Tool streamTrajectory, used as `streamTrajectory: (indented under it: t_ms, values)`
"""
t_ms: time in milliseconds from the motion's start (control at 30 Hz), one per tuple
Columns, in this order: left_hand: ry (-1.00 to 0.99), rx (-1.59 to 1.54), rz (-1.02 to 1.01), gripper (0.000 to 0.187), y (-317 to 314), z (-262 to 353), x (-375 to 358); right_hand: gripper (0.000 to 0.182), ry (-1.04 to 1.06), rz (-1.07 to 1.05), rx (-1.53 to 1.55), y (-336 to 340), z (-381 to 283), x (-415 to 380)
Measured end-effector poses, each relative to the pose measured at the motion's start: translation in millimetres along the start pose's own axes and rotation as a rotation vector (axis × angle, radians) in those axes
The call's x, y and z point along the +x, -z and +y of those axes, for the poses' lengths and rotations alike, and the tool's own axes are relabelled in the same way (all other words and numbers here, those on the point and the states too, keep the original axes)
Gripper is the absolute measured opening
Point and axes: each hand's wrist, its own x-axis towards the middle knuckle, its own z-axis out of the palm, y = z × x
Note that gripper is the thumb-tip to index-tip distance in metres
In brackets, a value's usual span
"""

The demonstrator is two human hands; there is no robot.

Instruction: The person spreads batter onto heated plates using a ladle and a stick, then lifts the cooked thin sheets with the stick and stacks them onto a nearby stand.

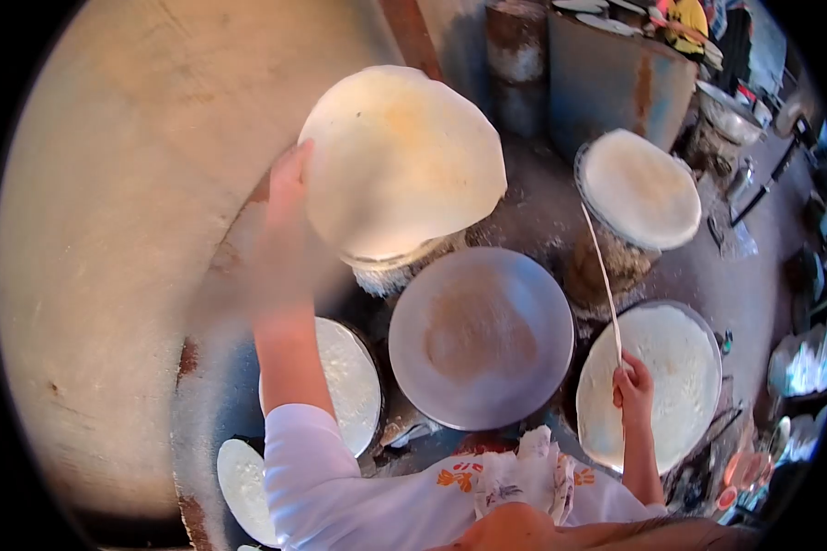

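Observation:
My left hand (291, 174) reaches forward at the left edge of a large round flatbread (404, 156), fingers against its rim; smoke or steam blurs the wrist. In my right hand (632, 381) is a thin pale stick (606, 275), pointing up and away from me. That hand is above a round of pale dough (675, 376) on a pan at the right. Between my arms lies a bare round griddle (481, 338) with a brownish centre.
Another flatbread (641, 188) tops a stand at the upper right. Pale rounds (347, 381) lie under and beside my left arm. A rusty metal box (616, 83) and a drum (515, 55) stand behind. Bags and bowls line the right side.

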Motion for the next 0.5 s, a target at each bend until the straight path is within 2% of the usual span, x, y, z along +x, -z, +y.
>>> streamTrajectory:
  t_ms: [133,167,233,300,367,400,467,500]
  values:
    - [-0.032,-0.207,0.183,0.041,126,-101,104,0.034,-0.022,0.055,-0.037,-20,-5,-9]
    - [0.047,-0.447,0.175,0.04,148,-133,124,0.034,-0.03,0.089,-0.052,-24,-3,-13]
    - [-0.012,-0.383,0.262,0.042,208,-223,165,0.034,-0.058,0.16,-0.095,-31,1,-21]
    - [-0.374,1.261,0.267,0.048,207,-260,115,0.034,-0.099,0.214,-0.059,-45,1,-27]
    - [-0.118,1.576,0.268,0.052,182,-269,95,0.035,-0.116,0.24,-0.057,-52,1,-33]
    - [0.03,1.01,0.472,0.051,173,-273,101,0.035,-0.112,0.238,-0.068,-55,2,-33]
    - [0.326,-0.148,0.75,0.05,162,-278,119,0.034,-0.127,0.24,-0.078,-63,-1,-34]
    - [0.221,0.543,0.625,0.046,171,-281,120,0.034,-0.147,0.259,-0.079,-67,-4,-37]
